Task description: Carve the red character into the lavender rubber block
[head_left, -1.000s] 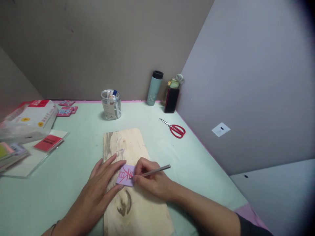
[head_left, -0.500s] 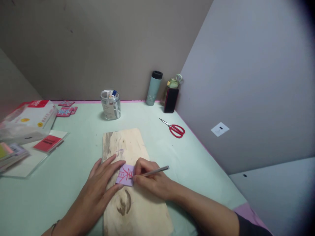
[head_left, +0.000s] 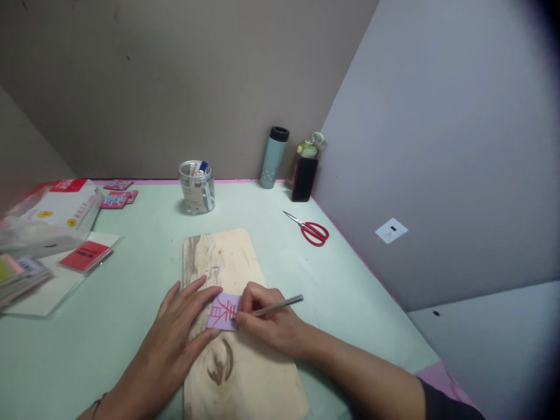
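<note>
A small purple square (head_left: 213, 322) with a red Chinese character lies on a wooden board (head_left: 245, 373). My left hand (head_left: 181, 326) rests on the board's left side, its thumb and index finger holding the square at its lower and upper edges while the other fingers spread over the wood. In a pinch grip, my right hand (head_left: 266, 318) holds a slim silver pen-shaped tool (head_left: 282, 304) against the square's right part. Its tip is hidden behind my fingers, so I cannot tell whether it is a pen or a blade.
Red-handled scissors (head_left: 314, 233) lie right of the board. Behind stand a clear jar (head_left: 196, 189) of pens, a teal tumbler (head_left: 275, 158), a green bottle (head_left: 308, 147) and a phone (head_left: 305, 179). At left are a plastic-wrapped package (head_left: 56, 210), a red packet (head_left: 85, 255) and pink pieces (head_left: 116, 199).
My right hand and the tool have shifted very slightly, and the tip has slipped from sight behind my fingers. My left hand stays nearly still on the square.
</note>
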